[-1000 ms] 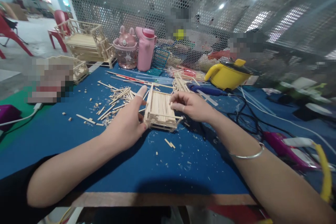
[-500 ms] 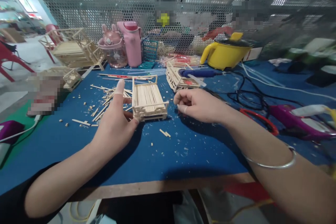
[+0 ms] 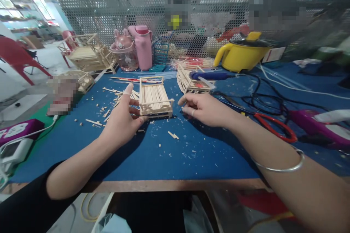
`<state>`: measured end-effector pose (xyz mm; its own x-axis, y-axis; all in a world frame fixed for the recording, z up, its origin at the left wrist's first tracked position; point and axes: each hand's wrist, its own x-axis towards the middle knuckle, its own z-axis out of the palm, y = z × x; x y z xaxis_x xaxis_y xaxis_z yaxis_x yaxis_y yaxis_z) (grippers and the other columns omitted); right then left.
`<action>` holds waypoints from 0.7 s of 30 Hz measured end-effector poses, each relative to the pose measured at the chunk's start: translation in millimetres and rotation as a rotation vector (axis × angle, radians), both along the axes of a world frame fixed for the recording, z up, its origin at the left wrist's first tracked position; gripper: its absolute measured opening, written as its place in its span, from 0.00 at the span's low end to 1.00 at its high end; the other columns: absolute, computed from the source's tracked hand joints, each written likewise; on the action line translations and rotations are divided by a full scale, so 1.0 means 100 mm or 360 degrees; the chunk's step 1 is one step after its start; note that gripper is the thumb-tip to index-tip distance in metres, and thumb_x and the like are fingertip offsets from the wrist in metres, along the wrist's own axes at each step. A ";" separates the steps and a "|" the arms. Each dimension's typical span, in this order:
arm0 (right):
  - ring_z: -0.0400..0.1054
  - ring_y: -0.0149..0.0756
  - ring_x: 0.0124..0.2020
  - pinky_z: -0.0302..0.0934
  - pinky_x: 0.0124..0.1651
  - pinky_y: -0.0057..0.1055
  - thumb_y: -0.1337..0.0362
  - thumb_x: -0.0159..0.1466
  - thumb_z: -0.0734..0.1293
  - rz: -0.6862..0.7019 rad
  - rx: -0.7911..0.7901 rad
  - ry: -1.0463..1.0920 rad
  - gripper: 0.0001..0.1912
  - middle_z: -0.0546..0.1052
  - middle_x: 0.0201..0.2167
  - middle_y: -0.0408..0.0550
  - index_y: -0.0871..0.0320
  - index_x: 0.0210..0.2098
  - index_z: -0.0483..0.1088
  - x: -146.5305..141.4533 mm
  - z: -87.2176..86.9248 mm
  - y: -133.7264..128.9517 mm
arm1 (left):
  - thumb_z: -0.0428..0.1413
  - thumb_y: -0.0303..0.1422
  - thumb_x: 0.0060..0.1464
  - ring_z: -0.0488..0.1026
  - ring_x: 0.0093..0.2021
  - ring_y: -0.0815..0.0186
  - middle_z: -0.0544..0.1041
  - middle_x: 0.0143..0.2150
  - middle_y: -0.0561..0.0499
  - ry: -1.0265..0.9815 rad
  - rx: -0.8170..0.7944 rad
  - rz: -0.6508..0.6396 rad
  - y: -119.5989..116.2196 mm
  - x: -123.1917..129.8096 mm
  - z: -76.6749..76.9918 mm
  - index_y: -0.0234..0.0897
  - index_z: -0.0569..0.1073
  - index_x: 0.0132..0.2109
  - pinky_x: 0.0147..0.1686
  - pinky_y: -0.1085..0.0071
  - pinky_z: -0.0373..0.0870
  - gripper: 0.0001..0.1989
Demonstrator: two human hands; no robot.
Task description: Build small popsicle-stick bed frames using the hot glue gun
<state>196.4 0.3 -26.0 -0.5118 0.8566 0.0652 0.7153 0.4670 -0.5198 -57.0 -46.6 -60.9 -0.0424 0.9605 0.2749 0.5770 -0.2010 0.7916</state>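
A miniature bed frame (image 3: 154,95) built of pale wooden sticks stands on the blue table top. My left hand (image 3: 120,114) grips its left side, with the thumb at the front left corner and the fingers along the side. White wrapping covers one fingertip of this hand. Just right of the frame, my right hand (image 3: 201,108) hovers low with fingers bent and slightly apart; nothing shows between them. Behind it sits a second small stick model (image 3: 191,82), with a blue corded tool (image 3: 209,76) resting across it. Loose sticks (image 3: 94,122) and offcuts lie left of my left hand.
A pink flask (image 3: 143,51), a pink bucket (image 3: 127,57) and a yellow pot (image 3: 243,56) stand along the perforated screen. Larger stick furniture (image 3: 87,56) is at the back left. Black cables and red-handled scissors (image 3: 276,127) lie right. A phone (image 3: 62,96) is left.
The camera view has shifted slightly, moving the surroundings rightward. My left hand stays on the miniature bed frame, now turned slightly. My right hand remains beside it, with its fingertips a little more apart.
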 end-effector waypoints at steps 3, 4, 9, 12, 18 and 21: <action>0.68 0.32 0.27 0.59 0.31 0.30 0.66 0.60 0.64 -0.0059 0.0023 0.0028 0.09 0.77 0.26 0.44 0.58 0.41 0.71 0.00 -0.01 0.03 | 0.60 0.26 0.45 0.72 0.31 0.72 0.70 0.46 0.47 -0.0062 -0.0036 0.0001 -0.05 0.02 0.02 0.45 0.41 0.70 0.27 0.75 0.69 0.50; 0.69 0.31 0.26 0.59 0.30 0.29 0.66 0.60 0.65 -0.0075 0.0008 0.0055 0.07 0.77 0.26 0.44 0.58 0.37 0.71 0.00 -0.01 0.03 | 0.60 0.26 0.46 0.72 0.31 0.72 0.70 0.45 0.47 -0.0071 -0.0043 0.0000 -0.06 0.03 0.02 0.44 0.41 0.70 0.27 0.75 0.69 0.50; 0.68 0.29 0.22 0.63 0.27 0.28 0.67 0.57 0.67 -0.0025 -0.0198 0.0262 0.02 0.77 0.22 0.43 0.57 0.28 0.71 0.00 0.04 0.02 | 0.60 0.30 0.47 0.72 0.33 0.69 0.70 0.38 0.52 -0.0102 -0.0035 -0.0026 -0.08 0.06 0.02 0.41 0.40 0.70 0.32 0.72 0.71 0.50; 0.69 0.28 0.21 0.64 0.25 0.26 0.66 0.56 0.69 0.0023 -0.0342 0.0375 0.02 0.76 0.20 0.42 0.57 0.27 0.71 0.01 0.08 -0.01 | 0.61 0.32 0.47 0.72 0.34 0.68 0.72 0.36 0.52 -0.0023 -0.0041 0.0018 -0.09 0.05 0.03 0.38 0.41 0.70 0.34 0.70 0.69 0.50; 0.69 0.28 0.19 0.62 0.23 0.26 0.65 0.56 0.69 0.0025 -0.0345 0.0283 0.03 0.76 0.21 0.41 0.57 0.27 0.72 0.01 0.10 -0.03 | 0.58 0.32 0.50 0.70 0.27 0.68 0.72 0.28 0.56 0.0081 -0.0106 0.0009 -0.12 0.06 0.07 0.35 0.43 0.69 0.30 0.71 0.65 0.45; 0.67 0.27 0.20 0.60 0.24 0.26 0.65 0.55 0.69 0.0045 -0.0266 0.0194 0.03 0.75 0.20 0.41 0.57 0.26 0.73 -0.01 0.12 -0.07 | 0.61 0.36 0.49 0.69 0.29 0.68 0.72 0.31 0.54 0.0131 -0.0034 0.0028 -0.10 0.06 0.04 0.35 0.43 0.69 0.31 0.70 0.66 0.48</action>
